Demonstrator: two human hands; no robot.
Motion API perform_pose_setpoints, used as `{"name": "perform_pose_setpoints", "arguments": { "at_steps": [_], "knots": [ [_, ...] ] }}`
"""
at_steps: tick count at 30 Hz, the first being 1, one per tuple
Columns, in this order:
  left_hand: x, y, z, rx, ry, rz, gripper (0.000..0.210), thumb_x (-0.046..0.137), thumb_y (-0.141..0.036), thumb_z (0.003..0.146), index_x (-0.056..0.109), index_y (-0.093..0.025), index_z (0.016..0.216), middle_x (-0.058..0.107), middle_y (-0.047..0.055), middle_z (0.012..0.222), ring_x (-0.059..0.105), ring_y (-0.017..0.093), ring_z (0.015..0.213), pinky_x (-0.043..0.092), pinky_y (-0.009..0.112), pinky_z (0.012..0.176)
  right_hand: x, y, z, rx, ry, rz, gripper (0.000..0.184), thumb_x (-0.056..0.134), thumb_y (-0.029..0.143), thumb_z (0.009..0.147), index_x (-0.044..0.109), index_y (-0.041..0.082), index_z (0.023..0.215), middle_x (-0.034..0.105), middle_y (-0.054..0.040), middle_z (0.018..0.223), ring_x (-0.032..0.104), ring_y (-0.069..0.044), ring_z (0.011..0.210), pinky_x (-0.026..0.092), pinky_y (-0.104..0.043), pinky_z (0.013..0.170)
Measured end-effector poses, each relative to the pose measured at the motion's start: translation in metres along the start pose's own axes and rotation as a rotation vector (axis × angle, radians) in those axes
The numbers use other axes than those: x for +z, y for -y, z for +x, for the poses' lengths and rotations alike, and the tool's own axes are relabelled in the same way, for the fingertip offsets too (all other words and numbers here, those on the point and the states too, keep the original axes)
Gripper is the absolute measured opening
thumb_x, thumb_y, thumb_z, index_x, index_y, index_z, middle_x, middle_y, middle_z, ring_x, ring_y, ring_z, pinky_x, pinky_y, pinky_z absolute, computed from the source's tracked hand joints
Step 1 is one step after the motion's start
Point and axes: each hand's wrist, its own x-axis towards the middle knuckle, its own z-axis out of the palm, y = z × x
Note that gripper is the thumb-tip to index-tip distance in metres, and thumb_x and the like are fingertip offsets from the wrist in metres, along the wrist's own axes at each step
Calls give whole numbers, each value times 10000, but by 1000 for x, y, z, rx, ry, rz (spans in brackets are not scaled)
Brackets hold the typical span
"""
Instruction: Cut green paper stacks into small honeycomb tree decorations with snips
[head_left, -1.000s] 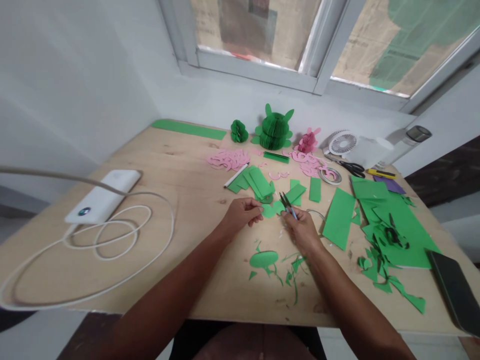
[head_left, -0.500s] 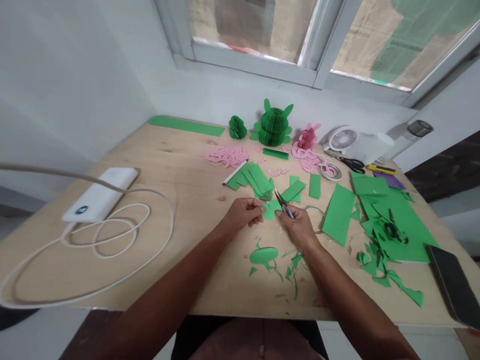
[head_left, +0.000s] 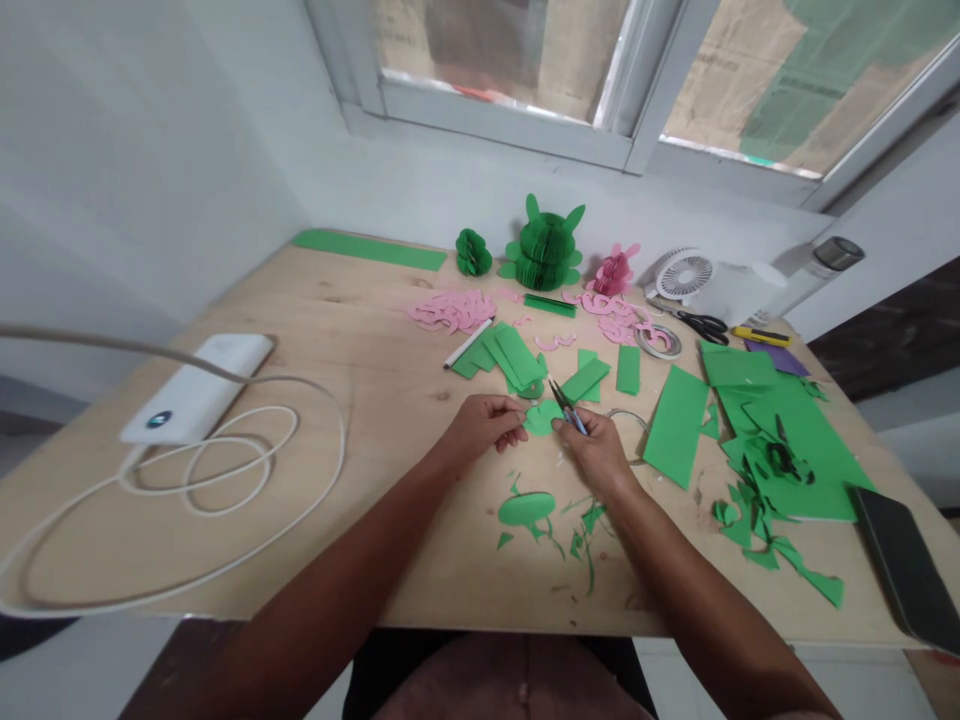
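Note:
My left hand (head_left: 489, 424) is closed, its fingertips pinching the left edge of a small green paper piece (head_left: 541, 417) with a rounded outline. In my right hand (head_left: 596, 448) is a pair of small scissors (head_left: 568, 407), dark blades pointing up and away, light blue handle partly hidden by the fingers. The blades are at the right edge of the paper piece; whether they touch it is hard to tell. Below the hands lie a green paper oval (head_left: 526, 508) and thin green offcuts (head_left: 586, 540). Green paper strips (head_left: 517, 357) lie just beyond the hands.
Pink paper scraps (head_left: 453, 310) lie farther back. Behind them stand a green honeycomb paper figure (head_left: 546, 252) and a pink one (head_left: 615, 270). At right are a fan (head_left: 684, 274), black-handled scissors (head_left: 701, 324), green sheets (head_left: 817, 455) and a dark phone (head_left: 904, 570). A white power bank (head_left: 201, 388) lies left.
The green paper piece has turned slightly between my fingers and shows a rounder edge. Both hands stay almost where they were.

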Motion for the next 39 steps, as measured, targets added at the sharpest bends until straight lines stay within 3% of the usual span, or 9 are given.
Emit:
{"name": "perform_pose_setpoints", "arguments": {
  "at_steps": [23,39],
  "knots": [
    [0,-3,-4,10,2,-11,127,640,-249,693,642,-139,629,643,21,515,518,84,431,394,179,403,0,-3,1,-35,-19,-49,331,684,405,667,458,201,537,287,73,495,223,-81,484,176,-236,446],
    [0,-7,-5,23,-68,46,113,604,-217,665,611,-147,577,634,12,490,480,75,388,380,180,381,0,-2,0,-11,-28,-70,366,672,429,674,414,208,537,264,78,496,204,-79,479,153,-242,443]
  ]
}}
